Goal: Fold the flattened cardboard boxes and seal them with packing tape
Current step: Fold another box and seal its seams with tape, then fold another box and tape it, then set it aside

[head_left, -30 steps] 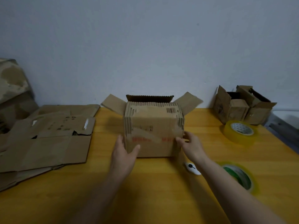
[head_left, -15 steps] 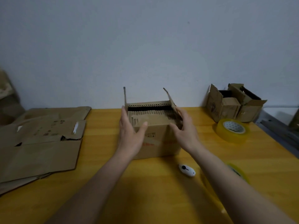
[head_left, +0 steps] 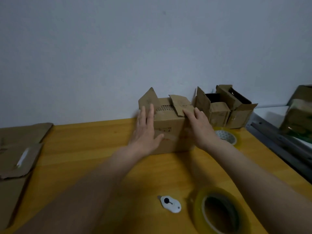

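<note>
Reaching forward from the near edge, both forearms extend over the yellow wooden tabletop [head_left: 87, 149] to the cardboard box [head_left: 170, 130], which stands at the far side against the wall. The left hand [head_left: 146, 132] lies flat against the box's left near corner, fingers straight and together, thumb spread onto the front face. The right hand [head_left: 200, 127] rests over the right top corner with fingers extended, the fingertips pressing on the right flap [head_left: 179, 104], which is folded partly down over the opening. The left flap [head_left: 149, 99] stands nearly upright behind the left fingers. Neither hand grips anything.

Compared with half a second ago, the box sits farther from the person and more to the right, now just beside the open cardboard boxes [head_left: 224, 107] at the far right. The right flap, then upright, now leans inward. The view has swung right: the flattened cardboard [head_left: 20, 149] lies at the left edge, and the near tape roll [head_left: 217, 211] and white box cutter [head_left: 170, 204] appear closer. The far tape roll [head_left: 226, 137] shows partly behind the right wrist.
</note>
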`<state>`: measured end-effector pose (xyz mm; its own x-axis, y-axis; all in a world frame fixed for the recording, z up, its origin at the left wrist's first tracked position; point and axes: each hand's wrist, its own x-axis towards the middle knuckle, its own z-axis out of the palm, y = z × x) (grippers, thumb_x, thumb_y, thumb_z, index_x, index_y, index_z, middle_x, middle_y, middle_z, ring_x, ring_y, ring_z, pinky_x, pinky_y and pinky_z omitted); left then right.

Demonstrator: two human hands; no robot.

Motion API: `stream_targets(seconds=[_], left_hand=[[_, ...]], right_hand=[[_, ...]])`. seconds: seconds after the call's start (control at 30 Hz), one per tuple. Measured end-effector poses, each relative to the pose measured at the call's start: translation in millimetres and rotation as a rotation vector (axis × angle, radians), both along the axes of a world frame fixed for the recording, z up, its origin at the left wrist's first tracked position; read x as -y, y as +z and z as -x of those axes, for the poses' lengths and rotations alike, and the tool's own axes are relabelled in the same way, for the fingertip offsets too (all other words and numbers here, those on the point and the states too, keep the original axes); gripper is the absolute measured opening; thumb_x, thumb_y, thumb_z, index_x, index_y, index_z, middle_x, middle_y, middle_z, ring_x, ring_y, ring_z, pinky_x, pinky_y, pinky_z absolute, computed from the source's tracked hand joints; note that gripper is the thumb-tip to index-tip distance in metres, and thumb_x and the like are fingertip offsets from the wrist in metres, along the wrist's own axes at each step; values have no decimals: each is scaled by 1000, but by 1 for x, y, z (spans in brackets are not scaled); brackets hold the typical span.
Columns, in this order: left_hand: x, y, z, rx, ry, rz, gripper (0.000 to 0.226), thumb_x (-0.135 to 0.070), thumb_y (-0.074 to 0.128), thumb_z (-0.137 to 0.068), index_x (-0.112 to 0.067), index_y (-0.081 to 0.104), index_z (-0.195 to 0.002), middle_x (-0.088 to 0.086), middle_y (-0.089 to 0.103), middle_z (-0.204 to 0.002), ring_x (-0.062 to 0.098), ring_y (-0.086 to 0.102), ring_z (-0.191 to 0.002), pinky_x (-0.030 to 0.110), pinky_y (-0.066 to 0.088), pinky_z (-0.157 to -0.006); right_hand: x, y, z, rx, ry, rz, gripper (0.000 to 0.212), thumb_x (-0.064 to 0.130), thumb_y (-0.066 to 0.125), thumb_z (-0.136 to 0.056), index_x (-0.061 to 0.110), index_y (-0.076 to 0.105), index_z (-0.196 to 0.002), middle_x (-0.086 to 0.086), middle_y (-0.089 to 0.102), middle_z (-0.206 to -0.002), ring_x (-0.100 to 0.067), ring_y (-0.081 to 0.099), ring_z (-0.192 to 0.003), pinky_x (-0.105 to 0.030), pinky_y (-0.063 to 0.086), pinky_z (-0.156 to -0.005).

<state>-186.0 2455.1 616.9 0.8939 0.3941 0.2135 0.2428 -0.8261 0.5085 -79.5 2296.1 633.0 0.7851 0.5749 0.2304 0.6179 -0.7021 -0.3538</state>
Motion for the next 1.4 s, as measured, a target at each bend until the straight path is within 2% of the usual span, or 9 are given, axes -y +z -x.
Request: stream_targets(seconds=[0.27, 0.57, 0.67, 0.73, 0.83, 0.97, 1.07, 1.27, 1.4], left_hand=[[-13, -3, -81, -74, 40, -193, 101, -35, 60, -93, -32, -25, -148, 0, -28, -158, 18, -22, -146, 40, 6, -118], [-28, 5, -109, -147, -24, -180, 102, -30, 61, -93, -30, -24, -149, 2, -31, -157, 18, -22, -146, 39, 8, -119], [-35, 11, -94, -122, -40, -108, 99, -30, 61, -93, -27, -20, -150, 0, -20, -160, 17, -14, -148, 40, 4, -122], [-40, 10, -69, -143, 4, -132, 91, -32, 59, -94, -25, -10, -153, 0, -6, -163, 18, -5, -149, 43, 8, -122], [-50, 2, -13, -323, 68, -186, 69, -38, 52, -97, -22, 17, -154, 4, 23, -159, 24, 22, -146, 39, 21, -118], [-62, -8, 81, -532, 124, -179, 52, -44, 50, -96, -24, 42, -144, 1, 46, -147, 22, 42, -135, 31, 37, -106], [-74, -10, 155, -540, 216, -129, 51, -42, 50, -97, -23, 43, -143, 0, 45, -147, 21, 42, -134, 31, 37, -104], [-120, -24, 292, -396, 491, -71, 55, -38, 53, -97, -22, 37, -146, 0, 36, -151, 20, 35, -137, 35, 34, -110], [-148, -42, 365, -441, 690, -55, 71, -53, 53, -92, -24, 25, -151, 3, 12, -161, 27, 11, -147, 47, 22, -118]], right_hand=[[-2, -8, -79, 297, -37, 238, 82, 14, 54, -93, 31, -1, -152, -9, 0, -161, -25, -2, -148, -36, -4, -117], [-11, -8, -110, 295, -33, 313, 88, 9, 51, -93, 28, -12, -151, -12, -11, -160, -26, -11, -147, -37, -3, -119], [-9, -3, -96, 297, -39, 298, 86, 7, 46, -94, 23, -16, -151, -13, -15, -159, -27, -14, -147, -38, -4, -119], [-7, 0, -77, 341, -35, 263, 79, 4, 40, -94, 17, -13, -152, -12, -14, -159, -26, -13, -147, -36, -6, -118], [-10, 1, -37, 405, 67, 277, 68, 0, 36, -95, 10, 2, -153, -12, -7, -160, -25, -8, -148, -32, -6, -114], [-32, -7, 28, 238, 302, 328, 60, -5, 40, -93, 13, 27, -148, -8, 6, -161, -23, 6, -148, -31, 20, -116], [-63, -19, 82, 146, 450, 389, 59, -6, 41, -91, 12, 29, -146, -6, 12, -160, -23, 14, -146, -33, 25, -113], [-152, -45, 193, 7, 697, 366, 52, 9, 43, -97, 14, 30, -147, -5, 19, -158, -20, 24, -143, -23, 18, -109], [-204, -57, 267, -139, 777, 338, 54, 10, 45, -96, 12, 30, -148, -6, 24, -157, -21, 27, -142, -26, 22, -112]])
